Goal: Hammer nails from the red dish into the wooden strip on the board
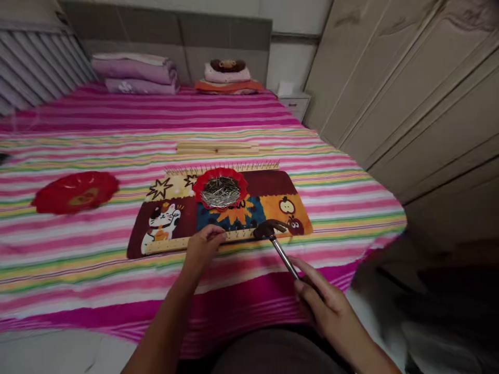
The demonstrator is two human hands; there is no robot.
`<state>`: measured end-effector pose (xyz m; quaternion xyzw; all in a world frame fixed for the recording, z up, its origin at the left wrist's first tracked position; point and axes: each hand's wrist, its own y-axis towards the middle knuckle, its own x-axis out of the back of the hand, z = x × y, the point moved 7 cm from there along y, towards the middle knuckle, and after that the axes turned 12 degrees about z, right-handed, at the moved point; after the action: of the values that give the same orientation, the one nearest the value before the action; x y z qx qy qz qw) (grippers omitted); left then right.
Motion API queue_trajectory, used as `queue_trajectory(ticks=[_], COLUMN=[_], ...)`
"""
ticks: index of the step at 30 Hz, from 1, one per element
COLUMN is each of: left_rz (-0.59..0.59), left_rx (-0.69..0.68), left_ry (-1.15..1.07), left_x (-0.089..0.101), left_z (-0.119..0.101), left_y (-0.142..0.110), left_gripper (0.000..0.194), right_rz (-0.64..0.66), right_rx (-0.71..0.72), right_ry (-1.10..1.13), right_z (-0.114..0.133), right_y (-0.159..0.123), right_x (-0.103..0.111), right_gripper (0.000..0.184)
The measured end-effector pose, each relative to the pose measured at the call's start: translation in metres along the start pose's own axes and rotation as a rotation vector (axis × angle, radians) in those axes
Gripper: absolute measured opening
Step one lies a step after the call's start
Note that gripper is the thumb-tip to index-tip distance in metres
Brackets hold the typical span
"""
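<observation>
A claw hammer with a dark head and shiny metal shaft is in my right hand, its fingers closed round the grip. The hammer head hangs over the right part of a wooden strip, which lies along the near edge of a patterned mat. My left hand rests at the middle of this strip, thumb and fingertips pinched together. Whatever is between them is too small to make out. Several nails stand up in the strip between my left hand and the hammer. Behind, a red scalloped bowl holds many loose nails.
A second strip bristling with upright nails lies along the mat's far edge. Beyond it are bare wooden strips. A red plate sits at left on the striped bedspread. Folded bedding is stacked at the back.
</observation>
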<state>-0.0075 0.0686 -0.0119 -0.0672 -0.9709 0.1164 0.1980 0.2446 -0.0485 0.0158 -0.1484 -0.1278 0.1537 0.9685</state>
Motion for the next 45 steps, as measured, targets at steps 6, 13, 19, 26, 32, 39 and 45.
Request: queue_trajectory(ticks=[6,13,19,26,32,39,45], left_rz=[-0.002,-0.042,-0.086,-0.084,-0.051,-0.081,-0.183], left_rx=[-0.034,-0.15,-0.215,-0.187,-0.167,-0.132,-0.115], left_ry=[0.055,0.214,0.307,0.348,0.354,0.451,0.871], left_x=[-0.007,-0.011,-0.014,-0.014,-0.016,0.013,0.025], left_z=[-0.002,-0.01,-0.011,-0.01,-0.011,-0.034,-0.065], left_y=[0.003,-0.003,-0.005,-0.007,-0.006,0.009,0.063], left_gripper=[0.019,0.016,0.015,0.012,0.014,0.021,0.024], right_rz=[-0.014,0.021,0.058,0.141,0.109,0.025,-0.03], right_rx=[0.01,0.074,0.233,0.295,0.191,0.102,0.043], right_ry=[-0.005,-0.051,-0.232,-0.308,-0.255,-0.189,-0.131], right_z=[-0.003,0.007,0.044,0.062,0.044,0.024,0.01], right_y=[0.001,0.005,0.019,0.029,0.017,0.005,0.005], right_x=[-0.001,-0.008,-0.021,-0.034,-0.026,-0.006,0.001], right_gripper=[0.049,0.044,0.039,0.039,0.04,0.042,0.045])
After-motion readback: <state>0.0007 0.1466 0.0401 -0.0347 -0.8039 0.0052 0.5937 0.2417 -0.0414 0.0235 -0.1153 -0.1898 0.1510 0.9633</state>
